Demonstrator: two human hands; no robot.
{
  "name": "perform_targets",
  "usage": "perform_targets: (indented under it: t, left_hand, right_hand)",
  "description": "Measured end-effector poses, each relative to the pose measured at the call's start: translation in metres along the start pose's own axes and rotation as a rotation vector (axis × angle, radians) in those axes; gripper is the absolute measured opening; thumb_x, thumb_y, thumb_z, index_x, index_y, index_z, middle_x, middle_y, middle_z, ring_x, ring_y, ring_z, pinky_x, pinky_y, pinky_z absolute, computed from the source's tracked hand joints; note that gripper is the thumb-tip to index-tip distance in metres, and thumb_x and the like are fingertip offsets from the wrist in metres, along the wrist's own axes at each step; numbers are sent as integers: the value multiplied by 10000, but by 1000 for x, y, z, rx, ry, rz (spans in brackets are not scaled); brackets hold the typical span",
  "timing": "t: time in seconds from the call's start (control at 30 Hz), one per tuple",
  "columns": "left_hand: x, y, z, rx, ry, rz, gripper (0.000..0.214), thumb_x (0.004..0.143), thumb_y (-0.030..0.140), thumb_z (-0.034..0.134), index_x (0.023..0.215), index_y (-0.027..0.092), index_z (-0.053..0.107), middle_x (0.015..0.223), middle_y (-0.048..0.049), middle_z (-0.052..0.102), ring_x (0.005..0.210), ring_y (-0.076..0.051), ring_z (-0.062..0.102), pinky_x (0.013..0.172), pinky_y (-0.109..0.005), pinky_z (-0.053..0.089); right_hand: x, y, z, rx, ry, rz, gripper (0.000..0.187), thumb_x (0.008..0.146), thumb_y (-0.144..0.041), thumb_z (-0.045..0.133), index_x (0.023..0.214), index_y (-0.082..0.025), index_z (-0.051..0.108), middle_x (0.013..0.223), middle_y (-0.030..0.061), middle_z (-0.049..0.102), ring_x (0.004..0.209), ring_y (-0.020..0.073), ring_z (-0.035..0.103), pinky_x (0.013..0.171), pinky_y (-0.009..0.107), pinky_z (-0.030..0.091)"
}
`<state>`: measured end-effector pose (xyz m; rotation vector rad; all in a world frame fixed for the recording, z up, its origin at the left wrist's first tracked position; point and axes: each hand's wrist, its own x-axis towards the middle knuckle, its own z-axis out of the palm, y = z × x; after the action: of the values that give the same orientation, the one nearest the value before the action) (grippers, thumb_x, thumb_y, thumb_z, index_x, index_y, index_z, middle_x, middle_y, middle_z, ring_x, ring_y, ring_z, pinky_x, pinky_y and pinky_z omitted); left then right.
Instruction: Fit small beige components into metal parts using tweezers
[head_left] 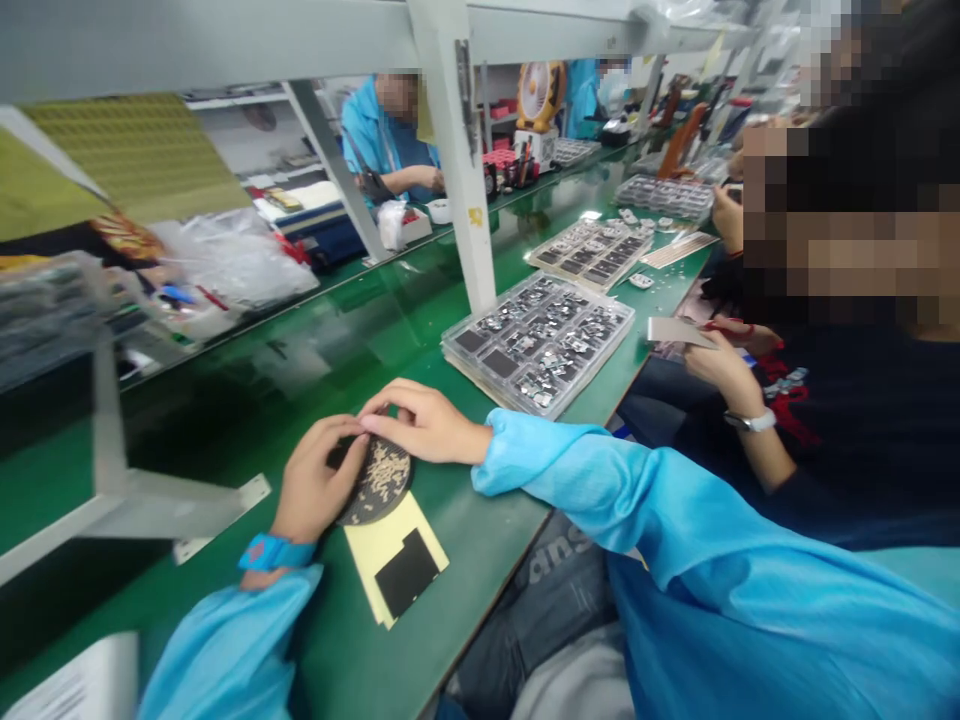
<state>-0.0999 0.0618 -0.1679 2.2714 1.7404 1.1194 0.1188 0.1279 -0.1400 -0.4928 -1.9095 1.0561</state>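
Apparently working over the round dish (pixel 360 509) with left hand (pixel 316 478) and right hand (pixel 426 420) curled together, grip untellable, next needing steady fingertips.

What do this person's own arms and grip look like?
Loose bright blue sleeves, the right cuff gathered, cover both arms. A blue band with a reddish marking circles the left wrist. The grip is simply a left hand and a right hand, both ungloved.

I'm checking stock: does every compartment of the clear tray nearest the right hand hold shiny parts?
No, two compartments at the left of the tray show only plain dark surfaces.
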Motion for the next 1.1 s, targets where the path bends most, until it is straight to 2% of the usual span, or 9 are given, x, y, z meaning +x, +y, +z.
perform_targets:
  t: [0.33, 0.7, 1.1]
  left_hand:
    - [-2, 0, 1, -11, -5, -4, 157, 1004, 318, 626, 1079, 201, 699, 1165, -74, 713, 1092, -202, 666, 985, -340, 515]
    - [-1, 3, 0, -9, 2, -12, 178, 1008, 350, 625, 1062, 196, 697, 1128, -73, 713, 1066, -210, 671, 987, -351, 516]
    - [0, 3, -1, 4, -15, -38, 232, 997, 405, 615, 1049, 193, 691, 1136, -86, 712, 1076, -232, 675, 990, -362, 514]
  right_hand:
    - [-1, 3, 1, 62, 44, -27, 292, 1008, -424, 640, 1072, -155, 732, 1015, 19, 622, 680, 66, 472, 685, 238, 460]
    - [0, 7, 3, 85, 58, -72, 285, 1006, -421, 650, 1050, -149, 723, 1011, 25, 632, 704, 72, 500, 702, 239, 471]
    - [1, 2, 0, 52, 33, -36, 277, 1006, -404, 658, 1061, -140, 722, 1019, 23, 625, 692, 62, 486, 711, 229, 476]
